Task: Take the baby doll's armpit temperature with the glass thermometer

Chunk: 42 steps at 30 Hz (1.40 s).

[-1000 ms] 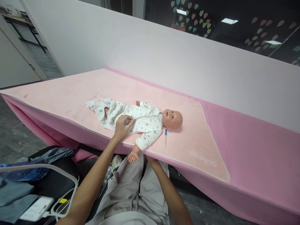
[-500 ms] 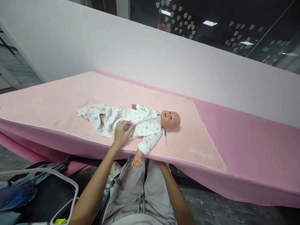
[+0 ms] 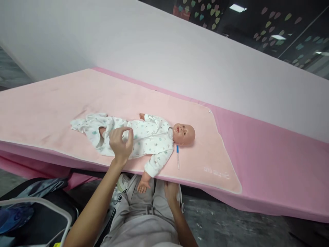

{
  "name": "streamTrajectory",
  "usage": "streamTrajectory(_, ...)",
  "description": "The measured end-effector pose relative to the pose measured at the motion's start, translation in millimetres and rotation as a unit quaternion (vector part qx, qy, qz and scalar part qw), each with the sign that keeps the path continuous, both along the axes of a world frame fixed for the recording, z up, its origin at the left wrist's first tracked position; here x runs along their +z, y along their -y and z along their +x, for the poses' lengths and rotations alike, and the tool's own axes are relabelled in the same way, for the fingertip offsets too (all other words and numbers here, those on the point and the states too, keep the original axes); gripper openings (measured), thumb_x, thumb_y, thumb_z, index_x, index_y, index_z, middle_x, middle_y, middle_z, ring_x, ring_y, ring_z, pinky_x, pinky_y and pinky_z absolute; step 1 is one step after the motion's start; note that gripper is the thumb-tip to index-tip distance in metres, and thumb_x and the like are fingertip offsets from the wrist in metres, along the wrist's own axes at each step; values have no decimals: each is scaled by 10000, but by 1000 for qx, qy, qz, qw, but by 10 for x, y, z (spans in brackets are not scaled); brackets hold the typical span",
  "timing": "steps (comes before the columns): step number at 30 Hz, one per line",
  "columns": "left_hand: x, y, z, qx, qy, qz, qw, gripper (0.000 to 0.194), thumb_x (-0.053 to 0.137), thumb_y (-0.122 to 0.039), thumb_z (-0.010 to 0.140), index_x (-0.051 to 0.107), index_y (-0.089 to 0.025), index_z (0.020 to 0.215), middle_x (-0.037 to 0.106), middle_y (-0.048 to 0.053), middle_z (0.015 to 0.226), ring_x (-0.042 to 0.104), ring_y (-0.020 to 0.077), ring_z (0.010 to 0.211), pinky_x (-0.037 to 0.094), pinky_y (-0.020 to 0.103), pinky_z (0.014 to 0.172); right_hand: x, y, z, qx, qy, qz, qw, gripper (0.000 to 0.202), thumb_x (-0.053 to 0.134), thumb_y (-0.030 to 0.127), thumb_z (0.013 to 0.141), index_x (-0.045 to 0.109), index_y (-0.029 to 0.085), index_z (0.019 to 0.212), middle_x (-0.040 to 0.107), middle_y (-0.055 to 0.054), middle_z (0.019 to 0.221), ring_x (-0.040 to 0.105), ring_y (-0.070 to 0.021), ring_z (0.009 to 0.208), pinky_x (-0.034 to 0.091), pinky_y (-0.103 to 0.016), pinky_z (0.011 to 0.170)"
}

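A baby doll [image 3: 183, 134] lies on its back on a peach mat [image 3: 205, 151], its head to the right. It wears a white patterned top [image 3: 156, 137] and matching trousers [image 3: 95, 145], with a bit of leg bare at an opening. My left hand [image 3: 120, 142] hovers over the trousers near the doll's waist, thumb and forefinger apart in a curve, holding nothing. My right hand [image 3: 171, 192] rests on my thigh by the table edge, its fingers mostly hidden. The doll's near arm [image 3: 144, 183] hangs over that edge.
A thermometer-like stick with a blue cap [image 3: 178, 156] lies beside the doll's head. Pink cloth [image 3: 269, 164] covers the table, which stands against a white wall [image 3: 154, 51]. A dark chair [image 3: 48, 219] with a bag is at lower left.
My left hand has let go of the front of the doll's top and moved left, over the trousers. The top now lies flat. More of my right hand shows on my thigh.
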<state>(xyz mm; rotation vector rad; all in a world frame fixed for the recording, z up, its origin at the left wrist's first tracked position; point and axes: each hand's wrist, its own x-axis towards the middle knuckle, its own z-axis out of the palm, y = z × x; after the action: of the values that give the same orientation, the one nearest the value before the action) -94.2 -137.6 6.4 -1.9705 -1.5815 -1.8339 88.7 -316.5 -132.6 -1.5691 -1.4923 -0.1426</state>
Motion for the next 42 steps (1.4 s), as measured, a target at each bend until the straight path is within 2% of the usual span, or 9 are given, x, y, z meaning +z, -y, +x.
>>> streamTrajectory(4,233,-391,375,-227,-96,-26,969,166,463,-274,889,611,-205,916,640,44,895,580,198,900,432,332,836,-83,264,-6,18,37,-13,999,229,392,185,879,603,275,865,619,-47,639,626,-233,545,501,-340,432)
streamTrajectory(7,212,-617,639,-374,-122,-102,914,191,458,-266,876,641,-216,895,637,36,934,585,179,845,452,298,748,162,408,-62,117,89,-1,989,357,421,122,799,577,297,1068,604,-10,551,583,-219,407,508,-347,376)
streamTrajectory(9,153,-672,722,-417,-117,-168,886,182,501,-303,854,661,-220,878,642,31,904,585,174,772,451,293,688,418,404,-54,84,103,45,990,446,448,80,774,551,274,1162,599,-5,535,573,-199,392,488,-320,354)
streamTrajectory(13,87,-647,704,-443,-144,-200,862,260,686,-418,716,683,-248,913,662,10,883,584,208,834,438,320,743,864,162,105,-62,128,71,987,432,521,49,785,537,241,1171,657,-34,685,621,-174,571,516,-282,516)
streamTrajectory(17,70,-623,660,-449,-162,-184,859,297,693,-396,709,678,-243,964,668,10,901,574,215,875,419,326,788,1004,-178,317,-192,168,-50,966,251,517,231,862,567,151,1095,622,-51,709,578,-163,642,455,-268,582)
streamTrajectory(24,23,-582,642,-370,15,-242,897,252,547,-295,808,656,-209,1019,573,-19,696,494,118,609,387,245,625,999,-417,353,-198,213,-219,931,309,415,301,881,632,136,1028,654,-43,703,606,-172,677,418,-249,563)
streamTrajectory(30,-13,-642,631,-384,216,-274,855,289,605,-319,779,653,-162,1016,473,-25,633,407,94,567,340,225,558,1637,-320,186,-268,33,-150,951,330,496,377,836,661,148,1007,671,-49,739,558,-110,495,442,-233,486)
streamTrajectory(36,-2,-646,635,-441,270,-261,815,402,628,-329,787,558,-183,1156,386,-55,603,342,83,544,301,214,539,2166,-790,108,-173,-55,-23,983,218,637,330,756,662,188,919,686,-51,863,645,-161,711,534,-279,652)
streamTrajectory(42,12,-652,607,-489,296,-275,773,443,692,-358,732,550,-194,1119,478,-49,634,392,79,552,309,207,542,1830,-2012,55,0,50,-171,984,284,446,121,782,614,169,1007,642,-67,920,591,-180,799,452,-292,702)
